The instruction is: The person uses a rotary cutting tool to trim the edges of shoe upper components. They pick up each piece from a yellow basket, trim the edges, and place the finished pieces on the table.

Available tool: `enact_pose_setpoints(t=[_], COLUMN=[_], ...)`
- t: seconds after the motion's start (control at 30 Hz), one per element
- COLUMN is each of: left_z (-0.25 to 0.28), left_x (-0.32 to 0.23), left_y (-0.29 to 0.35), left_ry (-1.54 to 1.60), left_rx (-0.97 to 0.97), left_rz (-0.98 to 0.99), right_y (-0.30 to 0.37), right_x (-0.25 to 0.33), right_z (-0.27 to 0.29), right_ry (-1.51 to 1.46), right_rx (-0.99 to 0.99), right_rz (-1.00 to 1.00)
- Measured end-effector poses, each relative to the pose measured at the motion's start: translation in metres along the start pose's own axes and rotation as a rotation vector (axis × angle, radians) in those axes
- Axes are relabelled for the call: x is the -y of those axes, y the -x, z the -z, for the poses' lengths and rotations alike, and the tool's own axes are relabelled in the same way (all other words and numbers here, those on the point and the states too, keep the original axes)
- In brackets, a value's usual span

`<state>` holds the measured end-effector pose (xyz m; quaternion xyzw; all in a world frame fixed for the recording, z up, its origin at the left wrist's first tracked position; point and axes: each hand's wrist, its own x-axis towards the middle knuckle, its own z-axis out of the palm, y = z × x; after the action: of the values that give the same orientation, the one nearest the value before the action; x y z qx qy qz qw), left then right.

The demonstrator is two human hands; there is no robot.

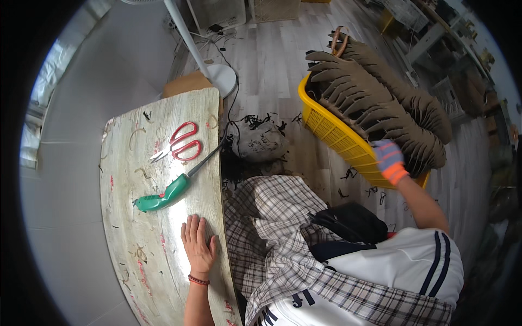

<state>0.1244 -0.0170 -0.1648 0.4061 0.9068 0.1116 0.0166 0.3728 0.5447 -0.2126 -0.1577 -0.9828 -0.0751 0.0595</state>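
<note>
My left hand (198, 242) lies flat on the wooden table (125, 157), bare, fingers stretched out, with nothing in it. Beyond its fingertips rests a green corded handheld electric cutter (163, 196). Red-handled scissors (180, 144) lie past the cutter, blades slightly apart. My right hand (389, 158), in a grey-and-orange glove, reaches over the near rim of a yellow plastic basket (342, 140). Its smeared fingertips are at the brown slit-edged sheet pieces (375, 103) stacked in the basket; whether they grip one I cannot tell.
A grey bag (260, 140) and black scraps lie on the floor between table and basket. The cutter's black cord (232, 108) runs back past a white fan stand (220, 79). Checked cloth (272, 217) covers my lap. Shelving (457, 49) stands at the far right.
</note>
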Motion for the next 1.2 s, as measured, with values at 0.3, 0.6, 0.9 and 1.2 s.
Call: enact_pose_setpoints(t=[0.3,0.6,0.9,1.2], left_z=[-0.002,-0.006,-0.006,-0.007], left_x=[0.0,0.0,0.002,0.008], left_y=[-0.009,-0.009,-0.007,-0.005], left_ry=[-0.049,-0.086,-0.085,-0.033], left_rx=[-0.017,-0.007,-0.02,-0.052], left_rz=[-0.034,-0.024,-0.044,-0.035], right_y=[0.294,0.302,0.282,0.198], right_x=[-0.208,-0.234,-0.197,-0.056], right_z=[-0.121,-0.17,-0.158,-0.12], right_ry=[0.022,0.457,0.534,0.175], right_rx=[0.694,1.273,1.441,1.336], right_rz=[-1.525,-0.557,-0.203,-0.126])
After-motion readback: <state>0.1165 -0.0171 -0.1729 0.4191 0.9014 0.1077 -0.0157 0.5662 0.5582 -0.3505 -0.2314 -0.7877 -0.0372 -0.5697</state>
